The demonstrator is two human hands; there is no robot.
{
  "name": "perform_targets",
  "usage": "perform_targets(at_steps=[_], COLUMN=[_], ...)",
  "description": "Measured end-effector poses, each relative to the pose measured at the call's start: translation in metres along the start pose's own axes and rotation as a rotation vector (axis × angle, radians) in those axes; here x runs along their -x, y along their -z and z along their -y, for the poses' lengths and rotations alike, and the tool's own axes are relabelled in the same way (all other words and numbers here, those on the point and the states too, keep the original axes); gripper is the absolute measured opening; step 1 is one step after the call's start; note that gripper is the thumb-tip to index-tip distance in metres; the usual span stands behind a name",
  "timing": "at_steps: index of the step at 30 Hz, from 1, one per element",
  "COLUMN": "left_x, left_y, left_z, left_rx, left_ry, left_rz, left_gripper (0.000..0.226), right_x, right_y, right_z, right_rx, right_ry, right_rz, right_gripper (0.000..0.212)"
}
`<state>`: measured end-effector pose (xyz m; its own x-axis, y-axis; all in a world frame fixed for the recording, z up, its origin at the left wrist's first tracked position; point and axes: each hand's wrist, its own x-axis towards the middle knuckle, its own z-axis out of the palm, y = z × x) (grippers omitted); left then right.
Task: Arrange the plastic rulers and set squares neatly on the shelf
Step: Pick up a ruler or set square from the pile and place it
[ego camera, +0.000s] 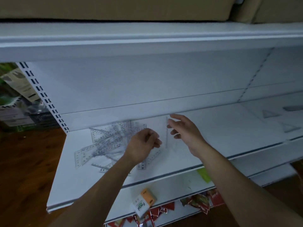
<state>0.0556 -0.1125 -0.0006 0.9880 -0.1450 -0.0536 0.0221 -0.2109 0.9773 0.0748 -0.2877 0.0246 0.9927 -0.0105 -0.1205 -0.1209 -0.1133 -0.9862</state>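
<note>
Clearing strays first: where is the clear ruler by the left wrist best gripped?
Probably pinch its near end, coming from the front of the shelf: the ruler lies flat, that end free, its far end beside the left hand.

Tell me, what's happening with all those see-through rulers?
A person is sorting clear rulers that lie in a messy pile on the white shelf. The left hand is curled at the pile's edge; it's too blurry to tell whether it holds one. The right hand is open, reaching beside a single ruler. A few triangles lie further right.
</note>
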Motion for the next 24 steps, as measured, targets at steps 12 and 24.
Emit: perform_targets(at_steps=[12, 24], left_x=[-0.015, -0.030], left_y=[-0.205, -0.425], left_z=[-0.052, -0.085], left_rx=[0.094, 0.045], left_ry=[-0.036, -0.202], left_rz=[0.137, 0.287], left_gripper=[0.005, 0.011], right_x=[0.054, 0.109], right_y=[0.215, 0.428], right_z=[-0.015, -0.069], right_rx=[-0.157, -0.212], right_ry=[0.048, 0.013], right_rz=[-0.281, -0.479], right_gripper=[0.005, 0.003])
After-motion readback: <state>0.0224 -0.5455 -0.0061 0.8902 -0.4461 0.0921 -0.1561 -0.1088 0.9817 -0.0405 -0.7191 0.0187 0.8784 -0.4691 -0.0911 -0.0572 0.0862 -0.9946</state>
